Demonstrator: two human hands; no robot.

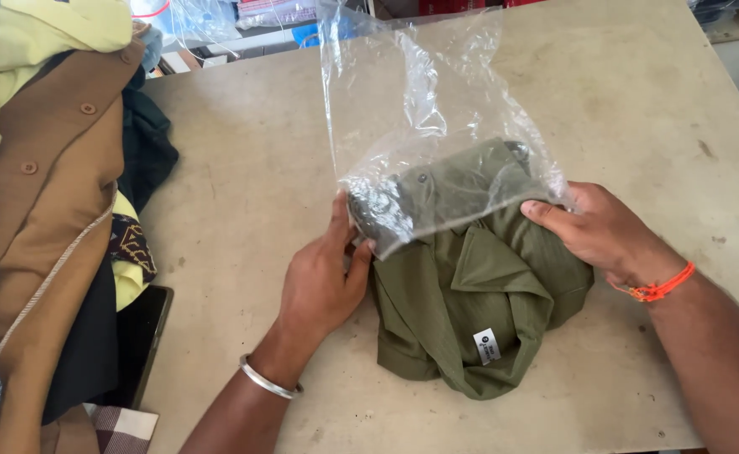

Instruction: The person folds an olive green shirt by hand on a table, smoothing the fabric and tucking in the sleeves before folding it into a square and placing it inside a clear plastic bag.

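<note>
Garment workshop: piled clothes, worktable.

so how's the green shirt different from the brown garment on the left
The olive green shirt is folded small and lies flat on the table, while the brown buttoned garment is draped loose on a heap of clothes. The green shirt sits half inside a clear plastic bag, held by the left hand and right hand; the brown garment is bare and untouched. Both are cloth garments.

table: pale, scuffed, stained, daylit | left edge: heap of clothes, brown buttoned garment on top | far edge: clutter, clear plastic, blue item
</note>
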